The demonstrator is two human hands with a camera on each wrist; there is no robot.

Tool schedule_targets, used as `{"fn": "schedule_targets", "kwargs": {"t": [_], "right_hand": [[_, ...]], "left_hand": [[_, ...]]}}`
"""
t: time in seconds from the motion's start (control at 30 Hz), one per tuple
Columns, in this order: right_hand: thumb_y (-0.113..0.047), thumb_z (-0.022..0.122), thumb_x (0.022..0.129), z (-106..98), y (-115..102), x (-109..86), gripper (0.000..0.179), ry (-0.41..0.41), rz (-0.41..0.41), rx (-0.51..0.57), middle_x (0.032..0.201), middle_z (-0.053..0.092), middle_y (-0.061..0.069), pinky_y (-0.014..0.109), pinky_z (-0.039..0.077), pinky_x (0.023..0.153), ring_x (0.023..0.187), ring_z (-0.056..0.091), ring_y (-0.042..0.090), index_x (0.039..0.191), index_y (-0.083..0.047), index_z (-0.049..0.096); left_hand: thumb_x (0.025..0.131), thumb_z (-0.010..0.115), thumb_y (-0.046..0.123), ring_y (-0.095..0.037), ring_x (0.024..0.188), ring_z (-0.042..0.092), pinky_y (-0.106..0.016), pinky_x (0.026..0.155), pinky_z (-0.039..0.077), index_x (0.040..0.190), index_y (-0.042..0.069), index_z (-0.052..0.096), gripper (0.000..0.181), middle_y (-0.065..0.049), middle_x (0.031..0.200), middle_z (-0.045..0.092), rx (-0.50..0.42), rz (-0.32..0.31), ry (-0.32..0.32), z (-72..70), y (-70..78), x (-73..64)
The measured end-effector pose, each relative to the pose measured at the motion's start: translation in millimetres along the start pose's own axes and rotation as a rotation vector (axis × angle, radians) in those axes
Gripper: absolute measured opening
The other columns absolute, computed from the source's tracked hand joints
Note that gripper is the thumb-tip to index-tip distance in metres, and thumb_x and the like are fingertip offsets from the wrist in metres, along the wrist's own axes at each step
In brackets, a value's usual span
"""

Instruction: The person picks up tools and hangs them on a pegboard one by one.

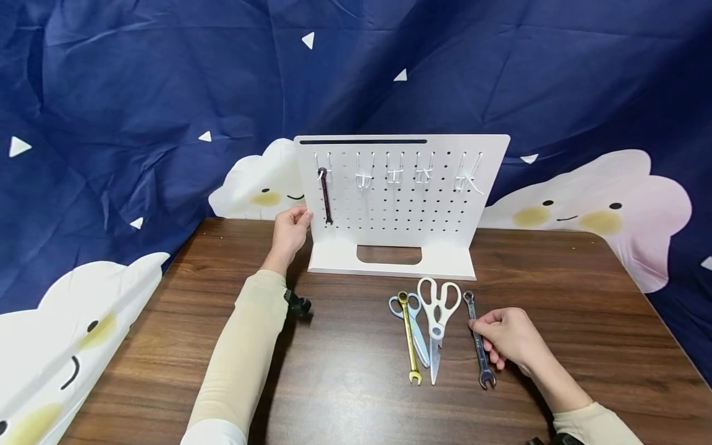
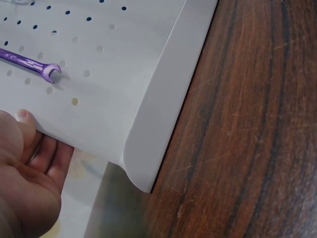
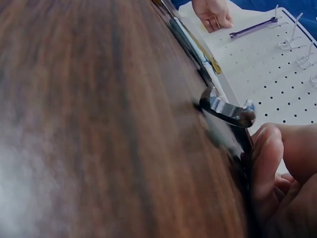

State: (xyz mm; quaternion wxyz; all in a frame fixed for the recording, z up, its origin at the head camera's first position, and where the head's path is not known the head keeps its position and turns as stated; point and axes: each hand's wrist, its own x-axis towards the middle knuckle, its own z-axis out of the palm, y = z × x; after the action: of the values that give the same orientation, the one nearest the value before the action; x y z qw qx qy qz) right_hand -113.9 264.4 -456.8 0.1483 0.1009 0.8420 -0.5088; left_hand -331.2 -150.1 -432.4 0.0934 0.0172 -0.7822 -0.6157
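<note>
A white pegboard (image 1: 329, 254) stands on the table, with a purple combination wrench (image 1: 326, 199) hanging from its leftmost hook. My left hand (image 1: 290, 235) grips the board's left edge, the thumb in front and the fingers behind, as the left wrist view shows. At the right, my right hand (image 1: 514, 337) pinches a silver combination wrench (image 1: 483, 366) by its shaft. The open end of that wrench (image 3: 228, 110) points toward the camera in the right wrist view. Whether the wrench is lifted off the table is hard to tell.
Left of the silver wrench lie white kitchen scissors (image 1: 436, 332), light-blue scissors (image 1: 420, 343) and a gold combination wrench (image 1: 410, 340). Several wire hooks (image 1: 395, 175) line the board's upper part. Behind the wooden table (image 1: 356, 402) hangs a blue cloth (image 1: 356, 74) with cloud prints.
</note>
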Motion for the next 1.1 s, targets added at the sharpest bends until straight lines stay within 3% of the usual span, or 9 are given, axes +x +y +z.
{"fn": "schedule_targets", "kwargs": {"t": [0.1,0.33,0.67,0.9,1.1], "right_hand": [[-0.018,0.069,0.104,-0.9,1.2,-0.1,0.025,-0.009,-0.019,0.019,0.059,0.057,0.000,0.034,0.056,0.041,0.042,0.056,0.009,0.101,0.007,0.066],[-0.015,0.069,0.104,-1.1,0.4,-2.5,0.025,0.029,-0.081,0.094,0.060,0.057,0.000,0.032,0.053,0.040,0.046,0.056,0.011,0.103,0.010,0.067],[-0.007,0.065,0.107,3.5,-12.6,-5.4,0.024,0.058,-0.178,0.186,0.074,0.069,-0.002,0.035,0.067,0.061,0.060,0.069,0.013,0.111,0.017,0.066],[-0.008,0.066,0.107,4.7,-21.5,-3.8,0.024,0.133,-0.273,0.208,0.075,0.073,-0.006,0.032,0.066,0.061,0.065,0.071,0.011,0.113,0.015,0.068],[-0.008,0.067,0.107,5.7,-35.4,-2.6,0.022,0.160,-0.327,0.225,0.075,0.072,-0.009,0.030,0.065,0.060,0.065,0.071,0.008,0.109,0.013,0.068]], "left_hand": [[0.110,0.063,0.011,-0.007,0.087,0.061,-0.043,0.102,0.061,0.120,-0.008,0.075,0.024,-0.002,0.093,0.070,-0.004,0.001,-0.003,0.1,-0.5,0.0],[0.110,0.063,0.011,-0.005,0.086,0.059,-0.032,0.094,0.061,0.121,-0.008,0.074,0.025,-0.001,0.095,0.069,0.003,-0.005,-0.008,0.4,-2.8,0.6],[0.110,0.063,0.011,-0.008,0.085,0.058,-0.027,0.087,0.058,0.119,-0.006,0.076,0.023,0.004,0.085,0.065,0.027,-0.006,0.000,-0.5,-1.2,-0.4],[0.110,0.063,0.012,-0.008,0.088,0.060,-0.030,0.092,0.059,0.120,-0.006,0.076,0.024,0.000,0.092,0.067,0.021,-0.025,-0.005,0.1,-2.4,2.1],[0.111,0.062,0.013,-0.008,0.086,0.059,-0.028,0.088,0.057,0.119,-0.006,0.075,0.025,0.004,0.087,0.065,0.011,-0.027,-0.011,-1.1,-1.5,1.3]]}}
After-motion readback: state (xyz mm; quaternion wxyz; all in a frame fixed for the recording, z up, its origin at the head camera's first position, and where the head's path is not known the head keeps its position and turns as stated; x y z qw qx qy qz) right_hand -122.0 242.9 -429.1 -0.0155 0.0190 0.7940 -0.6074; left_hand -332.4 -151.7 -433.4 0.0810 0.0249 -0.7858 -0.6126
